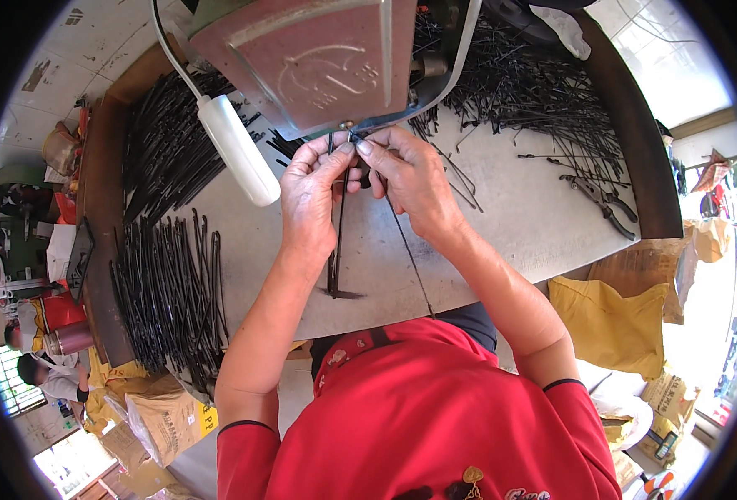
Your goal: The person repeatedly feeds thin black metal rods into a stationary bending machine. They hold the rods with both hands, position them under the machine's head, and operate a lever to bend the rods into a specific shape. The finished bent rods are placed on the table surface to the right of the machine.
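Observation:
Both hands meet just under the lower edge of a pinkish metal machine (318,62). My left hand (308,187) is closed in a pinch on thin black rods (335,250), which trail down from the fingers toward the table's front. My right hand (414,179) pinches the end of another thin black rod (406,242), which slants down to the table edge by my waist. The fingertips of both hands touch or nearly touch, so the joint between the rod ends is mostly hidden. A white elongated lamp-like piece (239,150) on a bent arm hangs left of my left hand.
Bundles of black rods (168,292) lie along the left of the metal table (502,225), and a tangled heap of thinner rods (518,92) covers the back right. Dark-handled pliers (602,204) rest near the raised right rim (652,167). Yellow sacks (610,321) stand beyond the table.

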`<action>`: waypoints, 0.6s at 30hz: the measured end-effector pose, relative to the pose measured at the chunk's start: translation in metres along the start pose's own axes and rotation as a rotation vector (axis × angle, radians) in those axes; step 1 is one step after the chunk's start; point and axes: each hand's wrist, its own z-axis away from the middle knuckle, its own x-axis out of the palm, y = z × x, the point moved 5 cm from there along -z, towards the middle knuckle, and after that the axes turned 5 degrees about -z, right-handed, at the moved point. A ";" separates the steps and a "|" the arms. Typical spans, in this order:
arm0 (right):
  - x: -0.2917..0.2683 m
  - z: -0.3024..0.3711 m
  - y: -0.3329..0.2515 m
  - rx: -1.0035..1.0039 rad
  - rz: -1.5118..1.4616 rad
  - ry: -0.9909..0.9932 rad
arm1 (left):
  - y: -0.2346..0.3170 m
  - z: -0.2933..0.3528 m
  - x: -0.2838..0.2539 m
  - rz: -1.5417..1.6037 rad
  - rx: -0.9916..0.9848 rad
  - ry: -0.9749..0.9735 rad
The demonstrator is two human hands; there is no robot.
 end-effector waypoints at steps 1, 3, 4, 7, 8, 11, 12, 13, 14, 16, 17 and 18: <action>0.000 0.000 -0.001 0.000 0.000 -0.002 | 0.000 0.000 0.000 0.007 -0.001 0.005; -0.001 0.000 -0.001 0.004 0.000 -0.007 | 0.001 0.001 0.001 0.022 -0.006 0.017; -0.001 0.000 -0.001 0.002 -0.010 -0.009 | 0.001 0.001 0.001 0.019 0.000 0.010; -0.001 0.000 -0.001 -0.006 -0.050 -0.016 | 0.001 0.001 0.001 0.013 0.014 0.002; 0.000 0.000 -0.001 -0.010 -0.067 -0.019 | 0.001 0.002 0.001 0.014 0.015 0.007; 0.000 -0.003 -0.001 0.006 -0.067 -0.030 | 0.002 0.001 0.001 0.020 0.010 0.002; -0.001 -0.004 -0.001 0.017 -0.058 -0.034 | 0.002 0.000 0.001 0.023 0.006 -0.004; -0.001 -0.005 -0.001 0.017 -0.072 -0.032 | 0.002 0.000 0.000 0.012 -0.008 -0.007; -0.001 -0.007 -0.001 0.017 -0.086 -0.033 | 0.003 -0.002 -0.001 0.001 -0.021 -0.008; -0.001 -0.009 -0.001 0.021 -0.064 -0.040 | 0.005 -0.004 -0.001 -0.014 -0.054 -0.012; -0.002 -0.010 -0.001 0.027 -0.029 -0.048 | 0.008 -0.004 -0.001 -0.019 -0.075 -0.012; -0.003 -0.011 -0.001 0.033 0.005 -0.057 | 0.009 -0.003 -0.001 -0.023 -0.095 -0.013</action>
